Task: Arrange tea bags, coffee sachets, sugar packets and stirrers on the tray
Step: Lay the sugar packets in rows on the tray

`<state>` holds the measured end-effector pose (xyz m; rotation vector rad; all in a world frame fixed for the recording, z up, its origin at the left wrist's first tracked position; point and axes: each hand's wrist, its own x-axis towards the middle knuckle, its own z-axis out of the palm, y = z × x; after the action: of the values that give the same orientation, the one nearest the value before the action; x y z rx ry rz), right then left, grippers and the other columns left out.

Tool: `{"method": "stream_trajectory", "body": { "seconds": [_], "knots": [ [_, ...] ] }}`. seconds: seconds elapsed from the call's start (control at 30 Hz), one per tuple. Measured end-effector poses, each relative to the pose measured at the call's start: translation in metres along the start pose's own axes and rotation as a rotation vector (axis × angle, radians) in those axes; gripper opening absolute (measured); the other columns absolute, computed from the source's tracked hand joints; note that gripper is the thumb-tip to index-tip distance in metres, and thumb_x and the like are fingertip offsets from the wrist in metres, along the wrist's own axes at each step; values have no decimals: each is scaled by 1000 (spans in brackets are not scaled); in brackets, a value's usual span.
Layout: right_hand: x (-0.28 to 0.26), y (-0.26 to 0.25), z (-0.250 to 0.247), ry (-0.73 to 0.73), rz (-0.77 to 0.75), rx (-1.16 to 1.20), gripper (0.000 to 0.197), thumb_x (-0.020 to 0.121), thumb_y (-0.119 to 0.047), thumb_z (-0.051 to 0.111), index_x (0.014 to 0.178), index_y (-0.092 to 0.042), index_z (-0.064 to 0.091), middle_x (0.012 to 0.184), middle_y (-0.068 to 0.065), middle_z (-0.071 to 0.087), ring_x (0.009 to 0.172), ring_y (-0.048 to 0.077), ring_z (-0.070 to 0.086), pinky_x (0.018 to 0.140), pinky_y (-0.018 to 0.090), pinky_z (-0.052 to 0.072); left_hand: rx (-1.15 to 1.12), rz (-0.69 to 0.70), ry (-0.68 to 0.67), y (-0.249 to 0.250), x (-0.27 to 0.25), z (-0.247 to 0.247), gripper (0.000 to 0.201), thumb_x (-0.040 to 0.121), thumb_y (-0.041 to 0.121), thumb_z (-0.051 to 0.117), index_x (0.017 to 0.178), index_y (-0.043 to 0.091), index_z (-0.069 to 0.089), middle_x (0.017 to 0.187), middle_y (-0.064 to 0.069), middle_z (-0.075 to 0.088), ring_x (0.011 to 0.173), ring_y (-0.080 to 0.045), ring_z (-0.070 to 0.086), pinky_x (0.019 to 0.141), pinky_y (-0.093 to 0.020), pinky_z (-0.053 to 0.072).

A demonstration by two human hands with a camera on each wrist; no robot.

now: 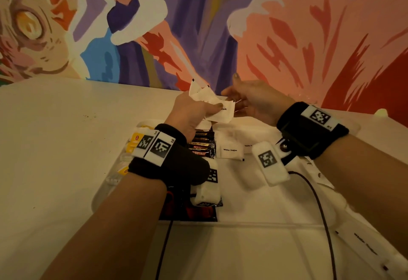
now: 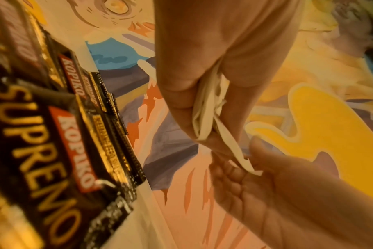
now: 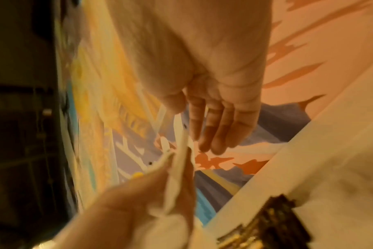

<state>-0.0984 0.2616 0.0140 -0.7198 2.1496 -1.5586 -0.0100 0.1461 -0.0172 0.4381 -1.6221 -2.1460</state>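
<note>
Forearms: the two forearms (image 1: 123,220) are nearest the head camera, each with a black wrist band that carries square markers.
Left hand: the left hand (image 1: 189,112) is raised above the tray, and its grip is clenched around a bunch of white sugar packets (image 1: 218,108). I think they are held as a fan so that one can be taken at a time.
Right hand: the right hand (image 1: 254,101) is just beside the bunch. Its fingers (image 3: 215,133) are nearly straight and the grip is released; they hold nothing, though a fingertip may touch one packet edge.
Tray: the white tray (image 1: 265,202) lies on the tabletop (image 1: 55,136), under both wrists.
Coffee sachets: a row of dark coffee sachets (image 1: 202,145) lies overlapped on the tray, probably to keep one kind together. At least four are visible.
Sugar on tray: two packets (image 1: 229,150) with the label "White Sugar" lie next to the coffee.
Tea bags: yellow tea bags (image 1: 133,139) are at the left side, partly hidden by the wrist band, so I cannot count them.
Bunch count: at least three packets, the exact number is not clear.
</note>
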Motion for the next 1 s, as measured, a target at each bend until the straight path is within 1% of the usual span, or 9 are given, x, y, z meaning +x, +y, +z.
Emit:
{"method": "stream_trajectory", "body": {
  "seconds": [0.1, 0.17, 0.27, 0.43, 0.5, 0.6, 0.73, 0.87, 1.0],
  "knots": [
    [-10, -6, -4, -138, -21, 18, 9, 90, -17, 59, 95, -11, 63, 85, 5, 62, 75, 16, 61, 70, 25, 56, 1, 40, -20, -2, 0, 3, 40, 76, -7, 70, 115, -3, 59, 104, -20, 68, 94, -33, 67, 82, -46, 56],
    [-12, -5, -8, -163, -23, -17, 19, 83, 3, 62, 98, -9, 62, 82, 5, 61, 73, 13, 61, 60, 18, 56, -47, 21, -19, -2, 1, 5, 24, 85, 7, 66, 108, 2, 60, 97, -16, 68, 88, -30, 68, 78, -42, 57],
    [-16, -1, -17, -127, -2, -64, 21, 80, 9, 63, 97, -4, 65, 72, 0, 64, 66, 10, 62, 58, 16, 54, -168, -78, -22, 3, 0, 5, 18, 95, 22, 51, 105, 8, 58, 93, -11, 68, 78, -22, 68, 62, -31, 59],
    [-18, 13, -29, -1, 96, 156, 18, 79, 11, 57, 75, -6, 57, 72, 8, 53, 65, 15, 51, 56, 22, 45, -209, -111, -68, 6, -3, -1, 21, 91, -2, 40, 111, -2, 47, 102, -25, 63, 82, -31, 66, 53, -27, 58],
    [-21, 20, -31, 11, 124, 336, 24, 82, 14, 48, 80, -10, 53, 77, 9, 57, 65, 17, 57, 53, 22, 52, -154, -139, -105, 5, -5, 1, 26, 91, -4, 40, 116, -2, 45, 105, -26, 62, 84, -31, 66, 52, -26, 58],
    [-26, 32, -34, 40, 137, 471, 35, 83, 17, 45, 96, -14, 54, 96, 11, 60, 83, 22, 64, 60, 30, 60, -30, -196, -161, 3, -10, 6, 18, 92, -3, 41, 108, 2, 49, 92, -21, 64, 73, -28, 64, 44, -22, 53],
    [-24, 46, -33, 104, 233, 175, 16, 85, 1, 57, 88, -13, 63, 86, 5, 62, 75, 16, 61, 56, 25, 54, -67, -184, -149, 5, -12, 9, 11, 91, 1, 41, 91, 4, 51, 92, -20, 61, 73, -28, 63, 49, -25, 57],
    [-25, 55, -38, 98, 383, -158, 8, 81, 2, 64, 81, -6, 66, 60, 4, 56, 54, 12, 44, 52, 21, 34, -208, -179, -149, 9, -12, 7, 24, 91, 0, 39, 114, 1, 45, 106, -21, 57, 81, -30, 65, 60, -34, 59],
    [-23, 60, -35, 50, 418, -372, 15, 75, 4, 72, 71, -8, 64, 65, 7, 56, 54, 13, 47, 49, 20, 40, -153, -181, -210, 9, -14, 8, 19, 92, -6, 43, 109, -2, 46, 97, -19, 58, 74, -34, 66, 67, -38, 59]
  ]
}}
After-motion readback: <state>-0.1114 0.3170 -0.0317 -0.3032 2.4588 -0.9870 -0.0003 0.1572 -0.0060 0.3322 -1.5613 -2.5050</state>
